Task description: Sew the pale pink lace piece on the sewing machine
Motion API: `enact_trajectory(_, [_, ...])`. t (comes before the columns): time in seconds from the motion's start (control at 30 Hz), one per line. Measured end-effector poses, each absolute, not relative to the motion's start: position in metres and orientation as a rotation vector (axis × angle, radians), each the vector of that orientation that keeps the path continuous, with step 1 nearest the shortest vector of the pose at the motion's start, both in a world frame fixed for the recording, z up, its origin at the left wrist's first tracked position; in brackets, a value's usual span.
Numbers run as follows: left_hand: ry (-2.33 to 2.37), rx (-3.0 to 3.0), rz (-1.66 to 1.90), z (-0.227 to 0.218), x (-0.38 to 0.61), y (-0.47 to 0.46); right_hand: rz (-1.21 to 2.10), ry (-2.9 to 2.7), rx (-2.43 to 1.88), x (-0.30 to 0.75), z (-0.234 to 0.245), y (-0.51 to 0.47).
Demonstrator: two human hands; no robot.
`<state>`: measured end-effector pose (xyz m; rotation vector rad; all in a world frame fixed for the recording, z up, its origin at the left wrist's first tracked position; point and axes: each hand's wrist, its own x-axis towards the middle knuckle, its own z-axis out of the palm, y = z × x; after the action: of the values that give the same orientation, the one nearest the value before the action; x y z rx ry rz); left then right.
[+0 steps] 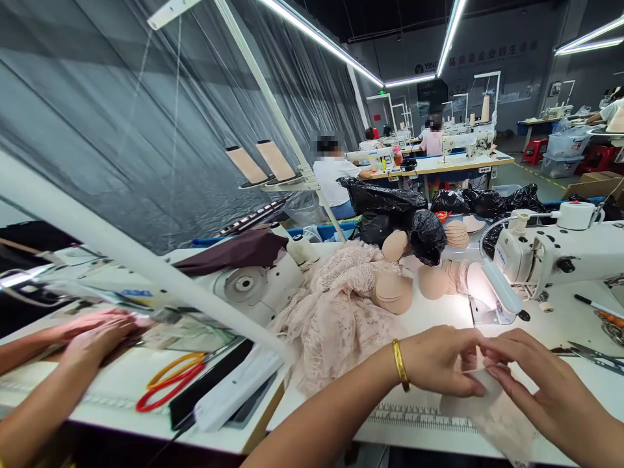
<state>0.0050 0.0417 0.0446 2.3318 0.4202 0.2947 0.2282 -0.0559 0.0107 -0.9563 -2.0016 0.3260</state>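
Close to the front edge of the table, my left hand, with a gold bangle at its wrist, is closed with fingertips pinching a thin pale beige fabric piece. My right hand pinches the same piece from the other side, so the two hands nearly meet. A sheer part of the fabric hangs below them over the table edge. Beyond my hands lie stacked beige cup-shaped pads and a heap of pink-beige lace. More cup pieces lie beside the lit sewing machine.
At left, a co-worker's hands work at another sewing machine. Red-and-orange-handled scissors lie nearby. A white thread-stand pole crosses the view. Black scissors and a pen lie at right. Black plastic bags stand behind.
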Motion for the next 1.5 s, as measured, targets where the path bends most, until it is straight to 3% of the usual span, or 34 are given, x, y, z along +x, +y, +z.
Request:
enact_trajectory(0.07, [0.575, 2.41, 0.28, 0.043, 0.004, 0.052, 0.119, -2.038, -0.928, 0.237, 0.015, -0.055])
enact_trajectory(0.2, [0.727, 2.946, 0.713, 0.041, -0.011, 0.055, -0.11, -2.143, -0.904, 0.252, 0.01, -0.045])
enact_trajectory(0.33, [0.55, 3.332, 0.585, 0.033, -0.013, 0.04, 0.094, -2.299, -0.945, 0.259, -0.003, -0.025])
enact_trajectory(0.5, [0.286, 3.279, 0.262, 0.019, 0.02, 0.047, 0.459, -2.496, -1.131, 0.271, -0.014, 0.002])
enact_trajectory(0.67, [0.429, 3.27, 0.112, 0.001, 0.045, 0.072, 0.147, -2.588, -0.98, 0.292, -0.028, 0.004])
enact_trajectory(0.83, [0.493, 3.249, 0.291, -0.017, 0.041, 0.069, -0.014, -2.522, -1.101, 0.305, -0.042, -0.004])
enact_trajectory(1.1, [0.454, 3.208, 0.389, -0.022, 0.046, 0.071, 0.248, -2.39, -1.092, 0.304, -0.033, -0.005])
enact_trajectory(1.5, [0.425, 3.198, 0.502, -0.022, 0.052, 0.071, 0.235, -2.462, -1.103, 0.307, -0.024, -0.007])
